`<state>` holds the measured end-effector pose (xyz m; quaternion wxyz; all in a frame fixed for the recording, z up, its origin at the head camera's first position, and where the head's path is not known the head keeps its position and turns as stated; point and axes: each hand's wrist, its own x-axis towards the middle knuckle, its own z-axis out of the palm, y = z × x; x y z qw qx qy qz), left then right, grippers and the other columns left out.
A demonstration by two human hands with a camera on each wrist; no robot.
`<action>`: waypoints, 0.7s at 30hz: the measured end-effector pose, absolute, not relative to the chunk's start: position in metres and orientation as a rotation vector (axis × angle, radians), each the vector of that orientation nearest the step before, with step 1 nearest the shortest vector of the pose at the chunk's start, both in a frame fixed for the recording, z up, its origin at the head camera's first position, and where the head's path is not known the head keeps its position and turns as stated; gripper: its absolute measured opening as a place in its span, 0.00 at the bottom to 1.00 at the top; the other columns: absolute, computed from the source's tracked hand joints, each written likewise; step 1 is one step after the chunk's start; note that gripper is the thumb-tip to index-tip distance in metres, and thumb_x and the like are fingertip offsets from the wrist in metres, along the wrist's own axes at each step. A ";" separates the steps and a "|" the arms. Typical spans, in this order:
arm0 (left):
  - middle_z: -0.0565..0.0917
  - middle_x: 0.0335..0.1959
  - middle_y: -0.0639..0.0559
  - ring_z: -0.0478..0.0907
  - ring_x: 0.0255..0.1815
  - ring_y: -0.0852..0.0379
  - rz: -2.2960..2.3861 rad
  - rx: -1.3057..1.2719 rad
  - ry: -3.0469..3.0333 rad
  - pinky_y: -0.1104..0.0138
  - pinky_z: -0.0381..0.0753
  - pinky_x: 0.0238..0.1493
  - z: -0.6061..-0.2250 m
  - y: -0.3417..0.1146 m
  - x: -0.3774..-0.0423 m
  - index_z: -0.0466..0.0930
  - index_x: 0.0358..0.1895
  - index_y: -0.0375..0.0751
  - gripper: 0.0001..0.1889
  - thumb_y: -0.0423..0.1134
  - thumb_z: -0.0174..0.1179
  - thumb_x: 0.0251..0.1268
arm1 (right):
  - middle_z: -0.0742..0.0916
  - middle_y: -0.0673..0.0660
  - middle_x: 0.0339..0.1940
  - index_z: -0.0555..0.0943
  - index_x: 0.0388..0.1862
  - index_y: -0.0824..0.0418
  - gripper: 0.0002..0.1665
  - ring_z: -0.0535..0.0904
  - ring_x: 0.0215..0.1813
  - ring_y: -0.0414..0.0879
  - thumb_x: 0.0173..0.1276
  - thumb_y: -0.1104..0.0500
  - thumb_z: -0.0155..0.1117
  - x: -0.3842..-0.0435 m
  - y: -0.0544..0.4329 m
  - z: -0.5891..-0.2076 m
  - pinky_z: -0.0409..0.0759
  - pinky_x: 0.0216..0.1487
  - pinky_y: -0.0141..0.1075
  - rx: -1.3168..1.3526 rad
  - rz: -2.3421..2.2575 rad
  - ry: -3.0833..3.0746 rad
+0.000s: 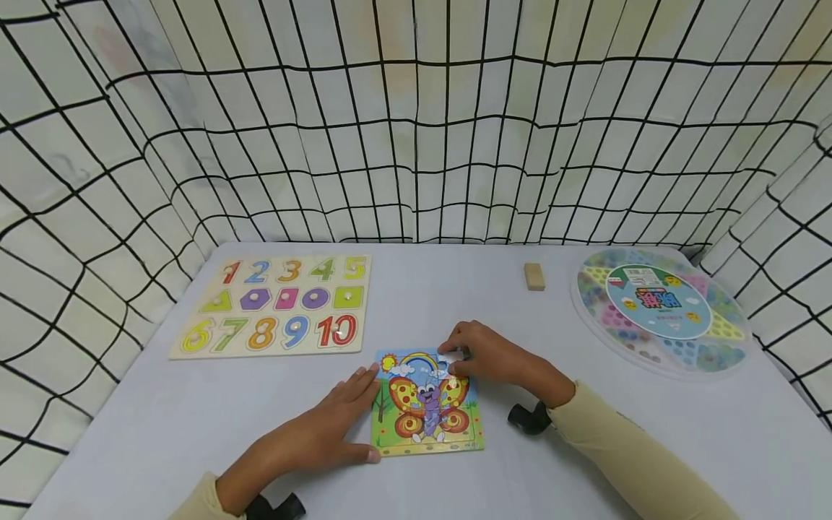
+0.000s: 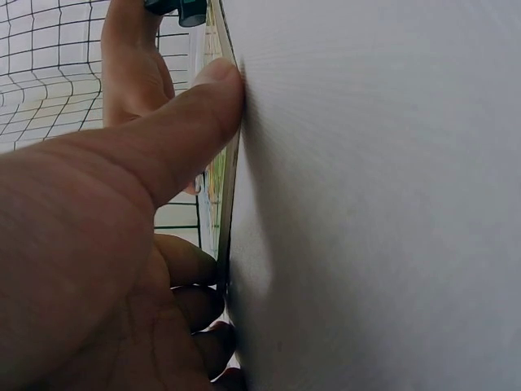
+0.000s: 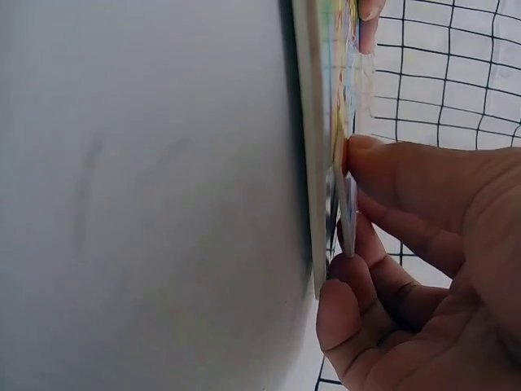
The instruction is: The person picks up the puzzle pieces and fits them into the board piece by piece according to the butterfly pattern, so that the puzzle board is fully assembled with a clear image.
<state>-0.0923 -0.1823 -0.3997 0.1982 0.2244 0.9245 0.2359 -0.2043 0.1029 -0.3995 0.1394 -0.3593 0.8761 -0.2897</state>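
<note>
A square butterfly jigsaw puzzle (image 1: 429,422) with a rainbow and sun lies flat on the white table. My right hand (image 1: 492,355) is over its upper right corner, pinching a puzzle piece (image 3: 351,218) between thumb and fingers. In the right wrist view that thin piece is tilted up from the board; the fingers hide part of it. My left hand (image 1: 325,426) rests along the puzzle's left side, fingers extended against the edge. Its thumb (image 2: 213,98) touches the board's lower left corner.
Behind and left lies a number-and-shape peg board (image 1: 273,310). A small wooden block (image 1: 534,276) sits near the back edge. At the right is a round clear case with colourful beads (image 1: 659,310). Black netting (image 1: 416,133) surrounds the table (image 1: 448,296).
</note>
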 end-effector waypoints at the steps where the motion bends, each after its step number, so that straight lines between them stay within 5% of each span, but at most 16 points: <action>1: 0.44 0.79 0.50 0.35 0.78 0.50 0.658 0.631 2.591 0.50 0.44 0.74 -0.400 -0.182 -0.092 0.51 0.77 0.37 0.53 0.59 0.68 0.55 | 0.80 0.50 0.42 0.84 0.53 0.64 0.18 0.70 0.42 0.43 0.64 0.62 0.70 -0.204 0.103 -0.400 0.73 0.41 0.34 -1.039 -0.836 2.536; 21: 0.42 0.80 0.50 0.34 0.78 0.50 0.658 0.650 2.595 0.51 0.43 0.74 -0.395 -0.181 -0.091 0.50 0.77 0.35 0.53 0.60 0.67 0.56 | 0.80 0.49 0.39 0.85 0.52 0.64 0.15 0.73 0.40 0.42 0.67 0.63 0.66 -0.200 0.104 -0.394 0.76 0.40 0.33 -1.068 -0.799 2.588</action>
